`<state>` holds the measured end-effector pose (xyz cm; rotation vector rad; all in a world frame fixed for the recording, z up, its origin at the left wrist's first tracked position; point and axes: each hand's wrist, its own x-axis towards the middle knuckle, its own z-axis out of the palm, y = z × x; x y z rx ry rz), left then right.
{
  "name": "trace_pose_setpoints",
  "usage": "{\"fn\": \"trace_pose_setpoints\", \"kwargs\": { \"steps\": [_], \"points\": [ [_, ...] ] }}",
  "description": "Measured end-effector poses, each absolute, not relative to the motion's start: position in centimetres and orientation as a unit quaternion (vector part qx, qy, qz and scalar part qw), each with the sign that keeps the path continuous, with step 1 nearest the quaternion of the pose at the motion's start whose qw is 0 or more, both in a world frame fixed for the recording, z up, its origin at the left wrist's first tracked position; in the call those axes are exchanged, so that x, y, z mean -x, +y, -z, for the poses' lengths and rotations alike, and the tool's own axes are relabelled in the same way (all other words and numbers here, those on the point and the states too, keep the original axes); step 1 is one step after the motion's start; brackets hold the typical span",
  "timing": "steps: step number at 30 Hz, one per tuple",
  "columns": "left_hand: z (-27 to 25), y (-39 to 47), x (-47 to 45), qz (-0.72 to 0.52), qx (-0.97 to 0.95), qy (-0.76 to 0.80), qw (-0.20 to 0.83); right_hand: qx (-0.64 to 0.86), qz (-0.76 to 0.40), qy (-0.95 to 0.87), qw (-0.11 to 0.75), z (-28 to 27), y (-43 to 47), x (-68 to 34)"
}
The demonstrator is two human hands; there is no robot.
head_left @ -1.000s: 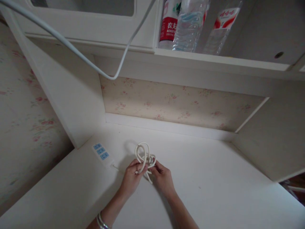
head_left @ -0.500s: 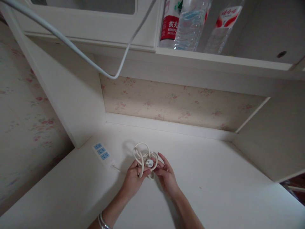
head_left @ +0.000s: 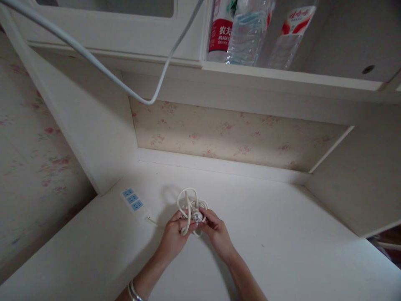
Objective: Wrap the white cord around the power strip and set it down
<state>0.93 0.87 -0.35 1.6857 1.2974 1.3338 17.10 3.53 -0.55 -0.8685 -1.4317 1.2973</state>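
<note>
Head view, white cord (head_left: 189, 212): loosely coiled and gathered between the two hands, apparently lifted off the desk (head_left: 266, 271), to judge by the shadow; one tall loop rises on the far side.
Plug (head_left: 196, 215): amid the coil, between the fingertips of both hands, partly covered by them.
Left hand (head_left: 173, 233): closed around the coil, thumb on the near side, much as half a second ago.
Right hand (head_left: 218, 235): thumb and forefinger drawn together at the plug's right side; half a second ago its forefinger was raised away, so this is the fresh change.
What the change means: the right hand seems to have taken charge of the plug end, leaving the left to bear the coil; how firm that pinch is, I cannot tell.
Power strip (head_left: 132, 199): flat on the desk beyond the left hand, blue sockets up, unmoved; a lead runs from it towards that hand, any join with the coil hidden.
Bottles (head_left: 247, 37): on the shelf above, well apart from the hands.
</note>
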Motion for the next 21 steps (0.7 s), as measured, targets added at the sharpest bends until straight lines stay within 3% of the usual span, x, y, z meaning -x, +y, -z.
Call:
{"fn": "trace_pose_setpoints", "kwargs": {
  "steps": [8, 18, 21],
  "points": [
    [0.7, 0.8, -1.1, -0.496, -0.662, 0.492, 0.272, 0.344, -0.539, -0.589, 0.495, 2.0, 3.8, -16.9],
    [1.3, 1.4, -0.4, -0.471, -0.649, 0.554, 0.221, 0.419, -0.378, -0.642, 0.519, 1.4, 3.4, -17.6],
    [1.6, 1.6, 0.0, -0.474, -0.629, 0.575, 0.221, 0.424, -0.378, -0.623, 0.537, 0.9, 3.7, -18.3]
  ]
}}
